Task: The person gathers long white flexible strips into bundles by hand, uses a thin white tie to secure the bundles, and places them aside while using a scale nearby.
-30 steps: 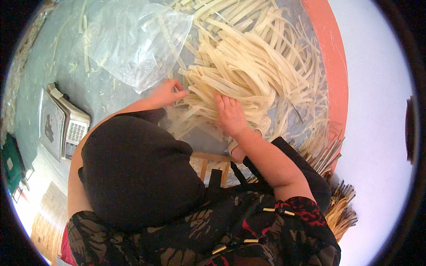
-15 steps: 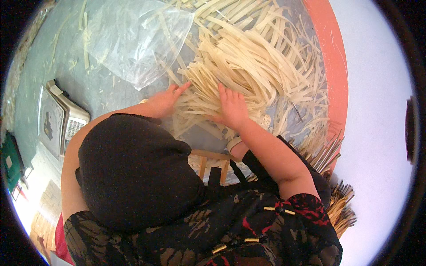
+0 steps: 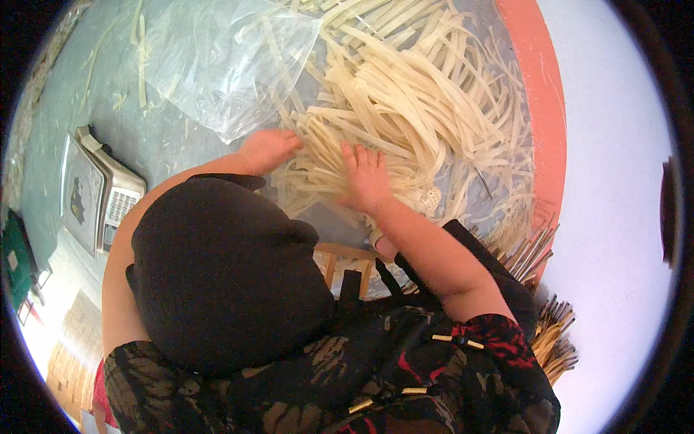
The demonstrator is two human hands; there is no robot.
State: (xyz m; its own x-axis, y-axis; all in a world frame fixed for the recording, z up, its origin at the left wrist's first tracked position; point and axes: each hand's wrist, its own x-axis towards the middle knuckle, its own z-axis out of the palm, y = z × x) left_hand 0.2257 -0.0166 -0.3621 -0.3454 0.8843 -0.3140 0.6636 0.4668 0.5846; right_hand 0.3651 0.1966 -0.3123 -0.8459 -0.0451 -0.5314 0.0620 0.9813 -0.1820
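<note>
The right hand [image 3: 367, 177] lies released on strips [image 3: 390, 98] that uneven pushing could tangle, while the left hand's grip [image 3: 270, 150] is unclear.

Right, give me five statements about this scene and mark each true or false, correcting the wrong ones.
1. The right hand lies on the pale strips, fingers spread. True.
2. The scale stands to the right of the strips. False: it stands to their left.
3. A clear plastic sheet lies beyond the left hand. True.
4. The left hand rests on the scale. False: it is at the left edge of the strips.
5. The band along the foot of the white wall is green. False: it is salmon-red.
</note>
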